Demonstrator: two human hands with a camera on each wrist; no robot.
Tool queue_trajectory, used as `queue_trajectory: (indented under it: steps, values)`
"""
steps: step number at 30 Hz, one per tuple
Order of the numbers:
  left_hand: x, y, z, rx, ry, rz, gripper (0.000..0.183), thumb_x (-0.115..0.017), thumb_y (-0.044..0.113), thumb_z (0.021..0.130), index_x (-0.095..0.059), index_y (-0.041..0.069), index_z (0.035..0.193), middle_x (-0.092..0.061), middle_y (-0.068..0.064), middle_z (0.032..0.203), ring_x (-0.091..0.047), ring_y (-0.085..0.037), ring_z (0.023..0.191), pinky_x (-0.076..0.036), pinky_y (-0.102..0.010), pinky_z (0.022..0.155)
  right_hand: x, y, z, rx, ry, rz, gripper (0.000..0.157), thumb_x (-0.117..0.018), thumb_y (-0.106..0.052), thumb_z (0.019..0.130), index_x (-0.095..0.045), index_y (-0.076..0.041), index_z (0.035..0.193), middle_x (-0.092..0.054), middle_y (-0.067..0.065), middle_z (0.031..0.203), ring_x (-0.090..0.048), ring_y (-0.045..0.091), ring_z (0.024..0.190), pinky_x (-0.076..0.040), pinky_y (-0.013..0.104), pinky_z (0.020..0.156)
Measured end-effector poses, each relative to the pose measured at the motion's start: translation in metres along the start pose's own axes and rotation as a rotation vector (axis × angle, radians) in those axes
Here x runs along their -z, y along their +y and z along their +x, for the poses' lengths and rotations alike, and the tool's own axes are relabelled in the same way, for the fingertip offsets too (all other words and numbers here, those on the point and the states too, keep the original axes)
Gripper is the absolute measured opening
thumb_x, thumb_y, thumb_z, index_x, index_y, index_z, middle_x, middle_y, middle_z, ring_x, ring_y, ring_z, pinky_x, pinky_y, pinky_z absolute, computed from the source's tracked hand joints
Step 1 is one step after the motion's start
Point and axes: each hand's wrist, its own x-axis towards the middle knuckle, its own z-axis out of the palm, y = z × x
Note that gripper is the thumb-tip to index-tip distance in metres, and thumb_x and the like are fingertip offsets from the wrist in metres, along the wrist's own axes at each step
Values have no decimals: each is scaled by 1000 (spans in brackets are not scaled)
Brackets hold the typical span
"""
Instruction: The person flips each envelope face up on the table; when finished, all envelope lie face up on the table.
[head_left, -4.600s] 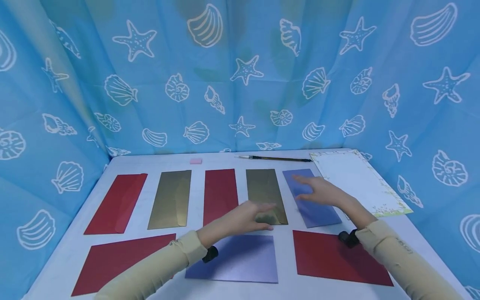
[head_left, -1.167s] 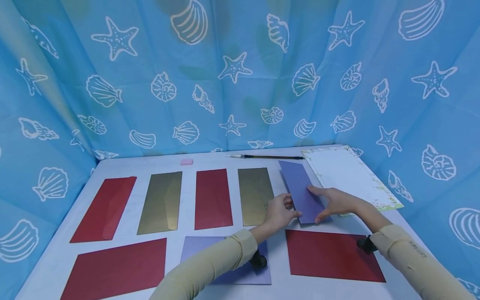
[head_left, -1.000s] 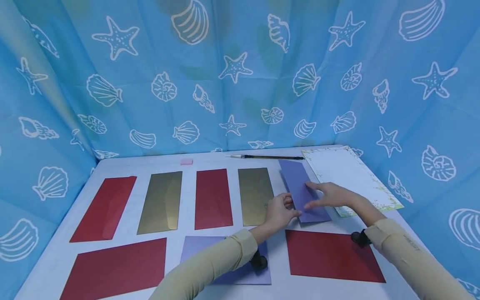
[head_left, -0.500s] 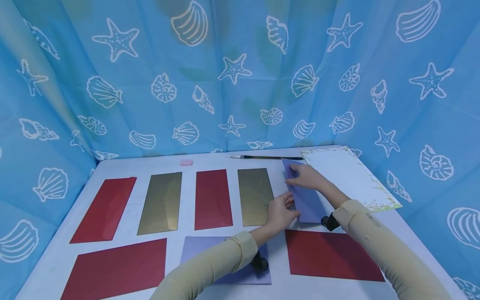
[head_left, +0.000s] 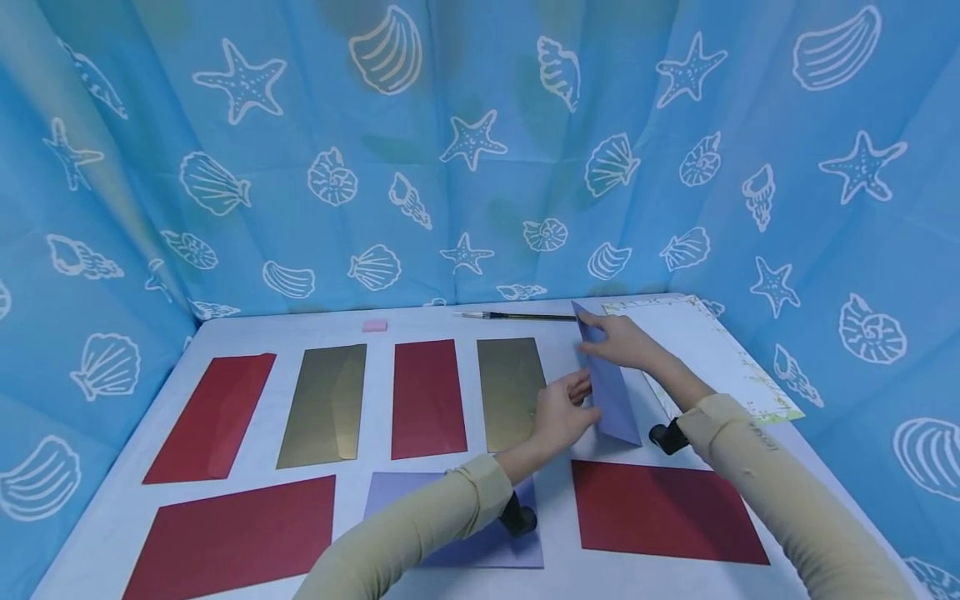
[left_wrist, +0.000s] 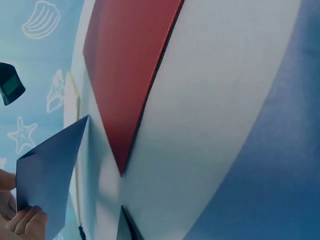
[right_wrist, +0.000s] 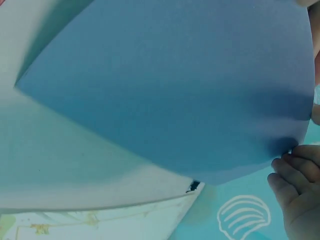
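A purple envelope (head_left: 617, 407) stands tilted up on its long side at the right of the table, its lower end close over the tabletop. My left hand (head_left: 557, 419) grips its left edge, thumb on the near part and fingers behind. Higher up, near the far end, my right hand (head_left: 624, 343) pinches the same envelope. In the right wrist view, the broad face of the envelope (right_wrist: 170, 95) fills much of the picture, slightly bowed, with fingertips along its edge. The left wrist view shows the envelope (left_wrist: 47, 172) at the left side, partly covered by fingers.
Gold envelopes (head_left: 322, 406) and red envelopes (head_left: 429, 400) lie in a row. Nearer me are another purple envelope (head_left: 397, 492) under my left forearm and red ones (head_left: 663, 512). Behind are a brush (head_left: 525, 316), a pink block (head_left: 374, 326) and a bordered sheet (head_left: 690, 342).
The purple envelope, flat at first, has been lifted by its left edge and tilted steeper. My right hand has moved from its lower right part up to its far end; my left hand came to its edge.
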Motion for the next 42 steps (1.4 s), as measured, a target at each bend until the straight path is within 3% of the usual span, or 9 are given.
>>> queue_trajectory:
  steps: [5, 16, 24, 27, 29, 31, 34, 38, 42]
  values:
    - [1, 4, 0, -39, -1, 4, 54, -64, -6, 78, -56, -4, 131, -64, -16, 121, -61, -19, 113, -48, -23, 90, 9, 4, -5, 32, 17, 33, 65, -65, -21, 93, -36, 9, 143, -39, 30, 142, -38, 47, 130, -37, 56, 102]
    - [5, 22, 0, -89, -5, 93, 48, -65, 4, 84, -58, 2, 132, -63, -9, 126, -60, -11, 113, -47, -19, 89, 23, 6, -10, 40, 29, 108, 63, -64, -18, 93, -36, 7, 144, -37, 28, 145, -37, 47, 131, -35, 56, 103]
    - [5, 35, 2, -91, -27, 224, 48, -64, 15, 85, -59, 10, 133, -63, -2, 126, -57, -6, 114, -49, -22, 88, 26, 17, -13, 13, 23, 214, 61, -61, -17, 95, -35, 5, 146, -37, 27, 147, -36, 44, 133, -35, 53, 104]
    - [5, 37, 3, -98, -30, 252, 49, -62, 15, 84, -60, 10, 133, -63, -1, 126, -58, -1, 105, -49, -19, 80, 28, 19, -15, 16, 8, 260, 62, -61, -20, 96, -34, 4, 146, -37, 26, 147, -36, 43, 134, -36, 53, 104]
    - [6, 37, 4, -108, -30, 275, 50, -62, 14, 82, -60, 10, 132, -70, 0, 110, -58, 1, 80, -46, -17, 64, 29, 20, -17, 19, -1, 298, 62, -61, -20, 96, -34, 2, 147, -38, 26, 146, -36, 43, 134, -36, 52, 103]
    - [6, 37, 5, -118, -31, 303, 50, -61, 13, 82, -60, 10, 132, -69, 3, 83, -44, -1, 56, -38, -17, 51, 28, 21, -18, 30, -6, 336, 62, -60, -19, 96, -33, 2, 148, -38, 27, 146, -37, 43, 133, -35, 53, 103]
    - [7, 36, 5, -126, -51, 347, 53, -59, 12, 81, -59, 9, 133, -43, 5, 50, -23, -5, 39, -27, -19, 39, 25, 23, -19, 43, -6, 384, 62, -60, -17, 96, -32, 1, 148, -39, 27, 146, -38, 43, 133, -36, 52, 103]
    - [5, 34, 5, -135, -77, 403, 56, -59, 10, 79, -57, 6, 135, -30, 9, 42, -22, -3, 34, -23, -17, 35, 19, 28, -20, 41, 0, 439, 61, -60, -16, 96, -32, -1, 149, -38, 24, 147, -38, 41, 133, -35, 52, 104]
    - [1, 30, 6, -152, -96, 432, 56, -60, 12, 80, -55, 6, 136, -31, 9, 42, -24, -3, 35, -24, -17, 35, 14, 34, -22, 16, 4, 486, 62, -60, -16, 96, -31, -4, 150, -37, 22, 148, -36, 39, 135, -32, 52, 106]
